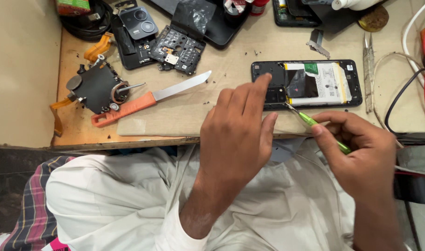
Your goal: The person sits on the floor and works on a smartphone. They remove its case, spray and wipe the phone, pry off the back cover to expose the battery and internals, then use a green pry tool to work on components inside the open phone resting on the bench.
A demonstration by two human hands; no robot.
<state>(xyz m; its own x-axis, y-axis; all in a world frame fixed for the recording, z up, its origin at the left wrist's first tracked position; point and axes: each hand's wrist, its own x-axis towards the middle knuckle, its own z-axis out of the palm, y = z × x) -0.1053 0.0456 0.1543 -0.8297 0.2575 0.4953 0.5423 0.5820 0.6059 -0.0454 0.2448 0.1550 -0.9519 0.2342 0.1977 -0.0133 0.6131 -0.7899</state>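
Observation:
An opened phone lies on the wooden bench, back cover off, with its white battery showing. My left hand rests by the phone's left end, and its forefinger touches the black frame there. My right hand grips a green-handled screwdriver. The tool's metal tip meets the phone's lower edge beside the battery.
An orange-handled knife lies left of my hands, next to a black board with a spring. Further back lie a camera cover and a black inner frame. Tweezers and red, white and black cables lie at the right.

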